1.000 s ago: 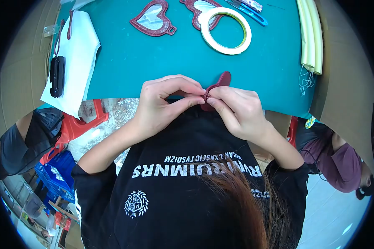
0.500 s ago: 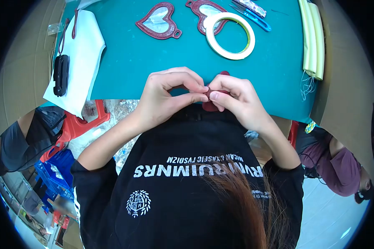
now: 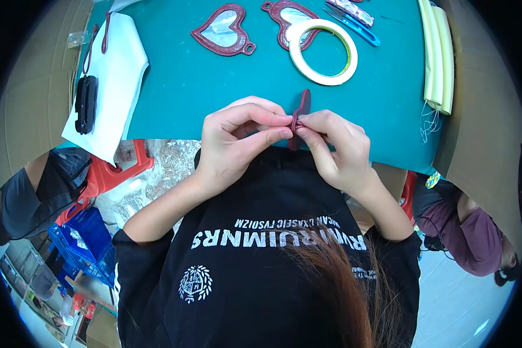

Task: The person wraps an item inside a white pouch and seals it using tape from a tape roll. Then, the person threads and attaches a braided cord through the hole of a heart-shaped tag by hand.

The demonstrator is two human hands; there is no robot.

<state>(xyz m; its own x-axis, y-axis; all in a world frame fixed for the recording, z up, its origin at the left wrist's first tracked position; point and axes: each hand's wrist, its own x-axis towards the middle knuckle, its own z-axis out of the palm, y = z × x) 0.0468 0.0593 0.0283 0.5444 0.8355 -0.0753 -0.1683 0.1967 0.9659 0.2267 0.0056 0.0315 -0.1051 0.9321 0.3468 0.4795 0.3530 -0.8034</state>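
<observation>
Between my two hands is a dark red leather piece [image 3: 303, 103], turned nearly edge-on, so its full outline is hidden. My left hand [image 3: 231, 142] pinches its near side between thumb and fingertips. From the other side, my right hand [image 3: 341, 148] grips the same piece with thumb and forefinger, at a small loop or fold in the middle. Farther up the green table lie a dark red heart-shaped frame [image 3: 246, 29] with a clear window and a second heart frame [image 3: 283, 36]. A roll of tape [image 3: 353, 62] partly covers the second one.
A blue cutter [image 3: 362, 30] lies at the far right, near yellow rolled material [image 3: 439, 64] with loose threads. White sheets [image 3: 122, 58] with a black case [image 3: 86, 104] lie at left. A red stool [image 3: 107, 180] and blue crate [image 3: 84, 243] stand below. People sit at both sides.
The leather piece has turned from partly flat to nearly edge-on, standing up more between my fingers. My right hand has shifted slightly right, its thumb and forefinger regripping the middle.
</observation>
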